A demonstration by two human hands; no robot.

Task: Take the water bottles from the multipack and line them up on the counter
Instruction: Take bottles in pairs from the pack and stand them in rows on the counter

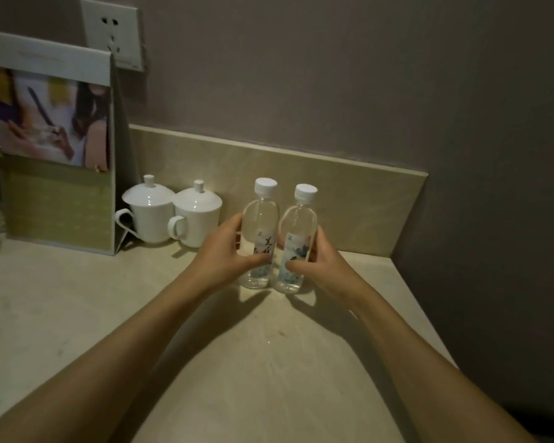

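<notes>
Beige counter (77, 314): two bottles stand upright, side by side. Left hand (219, 254) grips left bottle (259, 233); right hand (322, 265) grips right bottle (296, 241). No multipack visible; line-up appears nearly complete.

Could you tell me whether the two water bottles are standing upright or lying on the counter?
Upright. The left bottle and right bottle stand on their bases on the counter, white caps up, each gripped by a hand.
</notes>
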